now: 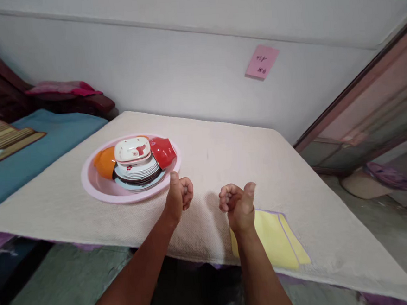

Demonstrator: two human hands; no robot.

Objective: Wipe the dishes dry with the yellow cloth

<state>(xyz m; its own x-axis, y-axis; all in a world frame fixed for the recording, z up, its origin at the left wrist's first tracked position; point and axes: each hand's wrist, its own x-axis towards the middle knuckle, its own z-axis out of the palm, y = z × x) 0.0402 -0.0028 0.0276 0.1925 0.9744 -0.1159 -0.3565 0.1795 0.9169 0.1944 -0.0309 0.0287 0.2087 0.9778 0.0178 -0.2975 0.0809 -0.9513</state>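
My left hand (179, 197) hovers over the table's near edge with its fingers curled into a loose fist, holding nothing. My right hand (238, 204) is beside it, also curled shut and empty, just above a yellow cloth (277, 240). To the left of my left hand sits a pink basin (94, 183). It holds a stack of white plates (138, 168) topped by a small white dish (132, 149), with an orange bowl (105, 163) on its left and a red bowl (163, 151) on its right.
The table is covered by a cream cloth (224, 155) and stands against a white wall with a pink note (262, 62). A bed with a blue sheet (39, 145) lies left. A framed panel (368, 113) leans at the right.
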